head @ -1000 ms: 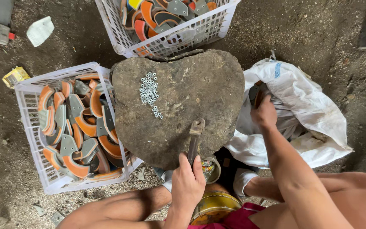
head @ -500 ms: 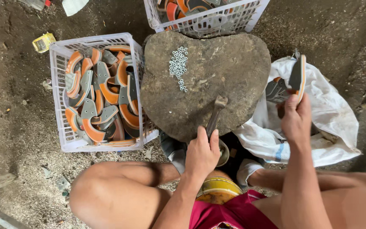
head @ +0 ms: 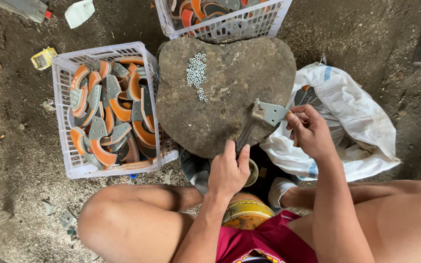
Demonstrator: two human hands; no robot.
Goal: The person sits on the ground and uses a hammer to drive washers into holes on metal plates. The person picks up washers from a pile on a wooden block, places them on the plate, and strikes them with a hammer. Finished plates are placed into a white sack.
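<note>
stone block [head: 230, 92], apparently grey metal piece [head: 274, 113]

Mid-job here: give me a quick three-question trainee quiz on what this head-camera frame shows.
1. True or false: the left hand grips the handle of a hammer whose head rests on the stone block.
2. What does the right hand hold? A) a grey metal plate, B) a yellow tin, C) a plastic bottle.
3. Fill in: the small pile of silvery rivets lies on the ____.

Key
1. True.
2. A: the grey metal plate is held at the block's right edge, beside the hammer head.
3. Stone block, on its upper part, near the far white crate.
</note>
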